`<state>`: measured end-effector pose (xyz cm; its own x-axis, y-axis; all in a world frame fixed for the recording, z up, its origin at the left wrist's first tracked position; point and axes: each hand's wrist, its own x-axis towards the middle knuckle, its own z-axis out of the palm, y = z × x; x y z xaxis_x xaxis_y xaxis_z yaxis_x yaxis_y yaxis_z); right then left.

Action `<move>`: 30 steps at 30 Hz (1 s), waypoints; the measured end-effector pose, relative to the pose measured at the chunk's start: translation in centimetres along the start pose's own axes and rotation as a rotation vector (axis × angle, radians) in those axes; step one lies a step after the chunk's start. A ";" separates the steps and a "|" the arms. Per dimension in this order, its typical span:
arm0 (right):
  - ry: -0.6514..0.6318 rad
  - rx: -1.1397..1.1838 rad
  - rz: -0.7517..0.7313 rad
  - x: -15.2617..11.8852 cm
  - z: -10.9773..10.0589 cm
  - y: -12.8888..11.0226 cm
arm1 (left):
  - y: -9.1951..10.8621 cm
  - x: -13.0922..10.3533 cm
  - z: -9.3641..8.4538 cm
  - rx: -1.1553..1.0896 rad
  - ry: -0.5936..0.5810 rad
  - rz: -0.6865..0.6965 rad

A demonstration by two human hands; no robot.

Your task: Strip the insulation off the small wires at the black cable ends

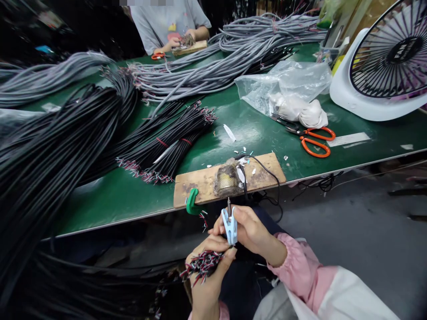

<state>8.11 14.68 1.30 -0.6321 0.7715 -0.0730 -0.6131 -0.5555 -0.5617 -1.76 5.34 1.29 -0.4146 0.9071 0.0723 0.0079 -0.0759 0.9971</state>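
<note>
My left hand (208, 284) is closed around a bundle of black cables (204, 266), whose red, white and black wire ends stick out. My right hand (248, 226) pinches a light blue clothespin (229, 226) just above the left thumb. A slim, dark metal piece with a pointed tip (229, 203) stands up from the clothespin; its exact kind is unclear. Both hands are close together in front of the table edge. Just beyond them a wooden board (196, 184) bears a grimy, yellowish cylindrical device (228, 180) with a black cord.
A green clamp (192, 202) grips the board's front edge. Black cable bundles (173, 142) and grey cables (200, 75) cover the left and back of the green table (133, 209). Orange-handled scissors (316, 142), a plastic bag (287, 84) and a fan (393, 62) lie right. Someone works opposite.
</note>
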 end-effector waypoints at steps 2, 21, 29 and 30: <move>0.031 0.037 0.000 -0.1 -0.1 0.2 | 0.0 -0.1 -0.1 -0.002 0.005 -0.003; -0.055 -0.501 -0.046 -6.1 -3.1 0.5 | -1.2 -3.3 -1.3 -0.123 -0.235 -0.371; -0.162 -0.747 -0.201 -6.3 -2.8 -1.3 | -0.8 -2.8 -0.1 0.018 -0.265 -0.239; -0.163 -0.742 -0.185 -6.3 -2.9 -1.3 | -0.7 -2.9 0.1 0.035 -0.271 -0.226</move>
<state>14.29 11.45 0.09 -0.6475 0.7439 0.1652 -0.2745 -0.0255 -0.9613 -0.49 2.83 0.42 -0.1532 0.9766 -0.1510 -0.0231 0.1492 0.9885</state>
